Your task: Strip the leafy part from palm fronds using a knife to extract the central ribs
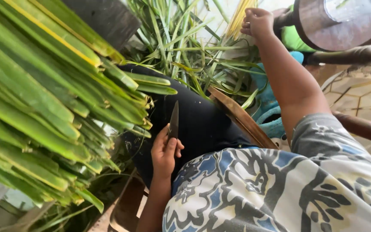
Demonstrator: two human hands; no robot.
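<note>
My left hand [165,151] rests on my lap, on dark trousers [198,124], and is shut on the handle of a dark knife [174,120] whose blade points away from me. My right hand [257,21] is stretched far out at the top of the view. It is closed on a bundle of thin pale yellow leaf strips [239,18]. A thick bundle of long green palm leaves [44,99] lies just left of the knife hand, its cut ends facing my leg.
Loose green leaf strips [185,47] are piled beyond my knee. A wooden seat edge [241,118] runs beside my leg, with a blue object [268,107] past it. Dark wooden furniture [344,25] and patterned floor tiles [361,99] are at the right.
</note>
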